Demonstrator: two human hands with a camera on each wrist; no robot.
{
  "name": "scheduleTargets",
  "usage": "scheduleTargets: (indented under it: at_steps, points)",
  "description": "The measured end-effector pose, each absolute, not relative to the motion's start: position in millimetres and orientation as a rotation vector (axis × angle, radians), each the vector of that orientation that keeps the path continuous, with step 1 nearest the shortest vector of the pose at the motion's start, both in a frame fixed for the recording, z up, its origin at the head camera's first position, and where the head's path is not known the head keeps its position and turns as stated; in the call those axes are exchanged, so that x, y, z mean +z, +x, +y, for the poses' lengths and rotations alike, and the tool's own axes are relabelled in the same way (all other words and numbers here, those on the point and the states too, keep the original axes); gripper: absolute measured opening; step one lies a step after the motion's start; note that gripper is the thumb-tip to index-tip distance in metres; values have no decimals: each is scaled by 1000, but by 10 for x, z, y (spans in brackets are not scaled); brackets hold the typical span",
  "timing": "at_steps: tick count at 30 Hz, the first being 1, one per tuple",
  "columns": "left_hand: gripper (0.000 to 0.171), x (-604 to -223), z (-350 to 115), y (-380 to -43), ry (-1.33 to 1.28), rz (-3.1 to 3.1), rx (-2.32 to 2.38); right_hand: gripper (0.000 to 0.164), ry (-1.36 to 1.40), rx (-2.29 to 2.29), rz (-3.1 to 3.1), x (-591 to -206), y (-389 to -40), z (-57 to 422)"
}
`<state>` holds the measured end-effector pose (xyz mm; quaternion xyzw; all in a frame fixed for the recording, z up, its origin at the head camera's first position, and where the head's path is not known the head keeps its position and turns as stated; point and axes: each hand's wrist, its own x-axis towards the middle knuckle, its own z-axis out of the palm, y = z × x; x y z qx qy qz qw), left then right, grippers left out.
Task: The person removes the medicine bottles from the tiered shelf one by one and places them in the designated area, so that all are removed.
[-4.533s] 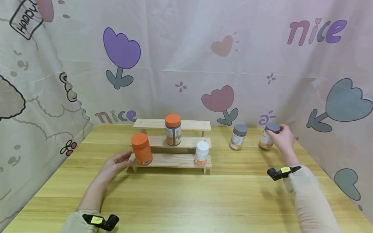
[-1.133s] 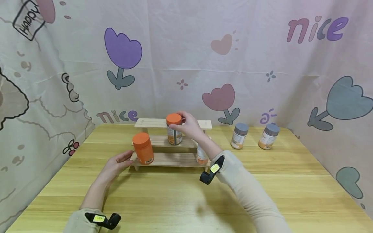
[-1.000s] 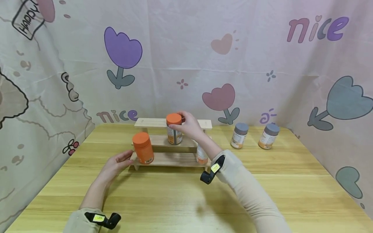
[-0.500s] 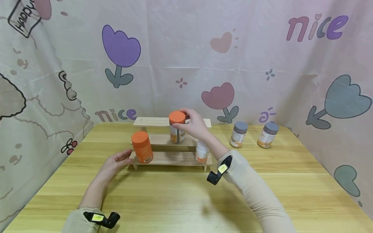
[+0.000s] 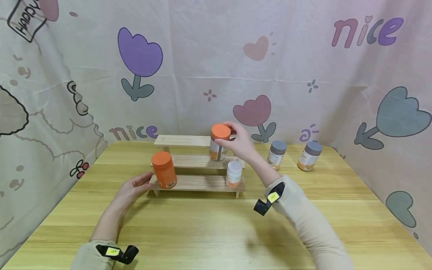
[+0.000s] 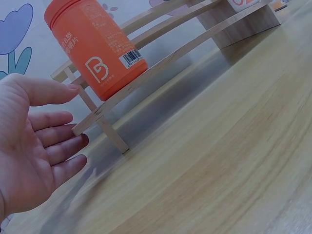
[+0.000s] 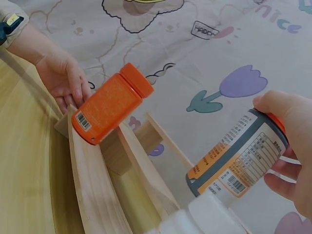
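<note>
My right hand [image 5: 240,144] grips a pill bottle [image 5: 217,150] with an orange cap and a grey, white and orange label. Its fingers and thumb are round the cap and upper part. The bottle is upright at the right part of the middle tier of a wooden three-step shelf [image 5: 199,182]. At the bottom tier's left end, my left hand [image 6: 29,141] has loosely bent fingers, fingertips right at the board's end. Beside it stands an all-orange bottle [image 6: 100,53]. A small white bottle [image 5: 234,173] stands at the bottom tier's right end.
Two grey-capped bottles, a nearer one [image 5: 276,153] partly behind my right arm and a farther one [image 5: 309,156], stand on the wooden table [image 5: 202,232] right of the shelf. A patterned cloth [image 5: 202,56] hangs behind and along the sides.
My right hand let go of a grey-capped bottle on the right and took hold of the orange-capped bottle. It then moved right along the middle tier. My left hand stayed put.
</note>
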<state>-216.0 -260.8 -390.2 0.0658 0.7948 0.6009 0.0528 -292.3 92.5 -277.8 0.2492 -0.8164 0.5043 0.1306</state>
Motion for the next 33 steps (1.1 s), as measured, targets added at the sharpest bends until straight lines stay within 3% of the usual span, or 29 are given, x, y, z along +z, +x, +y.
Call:
scheduleTargets:
  at_steps: [33]
  points:
    - [65,-3927,-2604,-2167,166,2442,1808,53,264,1376,-2332,-2867,-2752,2266]
